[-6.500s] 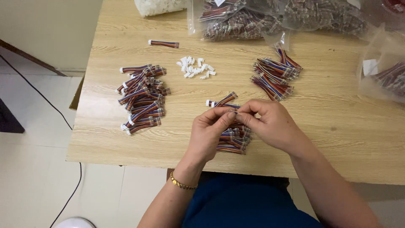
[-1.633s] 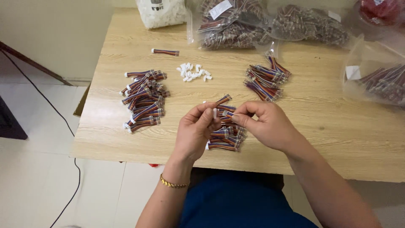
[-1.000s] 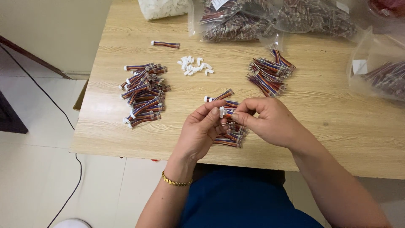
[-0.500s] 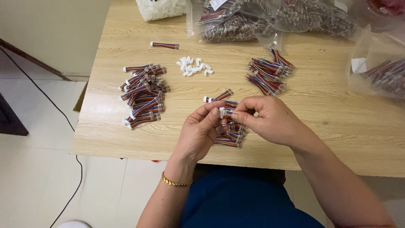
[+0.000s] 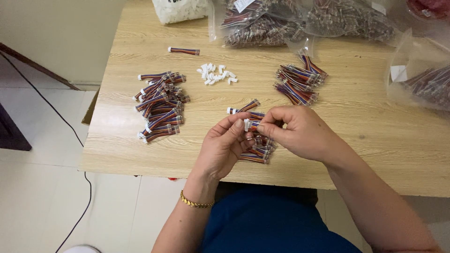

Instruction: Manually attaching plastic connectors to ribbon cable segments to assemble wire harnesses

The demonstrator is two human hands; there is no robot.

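Both my hands meet over the front middle of a light wooden table point(image 5: 140, 150). My left hand point(image 5: 224, 146) and my right hand point(image 5: 300, 132) pinch the same short multicoloured wire lead with a white connector point(image 5: 250, 124) between their fingertips. Under them lies a small heap of similar wire leads point(image 5: 258, 152), partly hidden by my fingers. A loose lead point(image 5: 243, 108) lies just beyond my fingertips.
A larger pile of leads point(image 5: 159, 107) sits at the left, another bundle point(image 5: 299, 82) at the right. Small white connector housings point(image 5: 215, 75) lie between them, one single lead point(image 5: 183, 50) farther back. Clear plastic bags of parts point(image 5: 290, 21) line the back and right edge point(image 5: 422, 79).
My hands stay in the same spot, working the lead between the fingertips. The camera view has shifted slightly; the piles on the table have not moved.
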